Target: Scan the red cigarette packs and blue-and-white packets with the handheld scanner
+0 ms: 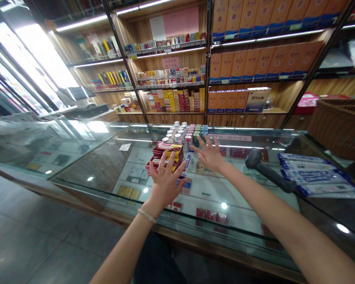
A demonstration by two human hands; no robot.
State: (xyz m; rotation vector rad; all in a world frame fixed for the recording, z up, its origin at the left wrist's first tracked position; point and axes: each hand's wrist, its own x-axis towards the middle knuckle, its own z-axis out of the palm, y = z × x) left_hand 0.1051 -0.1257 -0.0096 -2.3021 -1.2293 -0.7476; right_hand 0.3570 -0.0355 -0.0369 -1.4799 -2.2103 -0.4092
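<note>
On the glass counter [208,185], red and yellow snack packs [167,149] stand in two stacks. My left hand [165,177] is spread over the front of them; whether its fingertips touch the packs I cannot tell. Behind the stacks are rows of small cans [177,134] with silver, pink, green and blue colours. Beside the packs lies a narrow blue-and-white packet [188,161], partly hidden by my left hand. My right hand [208,154] has its fingers apart near the front of the cans and right of the packet, holding nothing.
A black handheld barcode scanner [268,171] lies on the counter to the right, its cable running off right. Past it are several blue-and-white packets [316,175] and a wicker basket [340,130]. Shelves [174,85] of boxed goods line the back wall. A monitor [77,94] stands far left.
</note>
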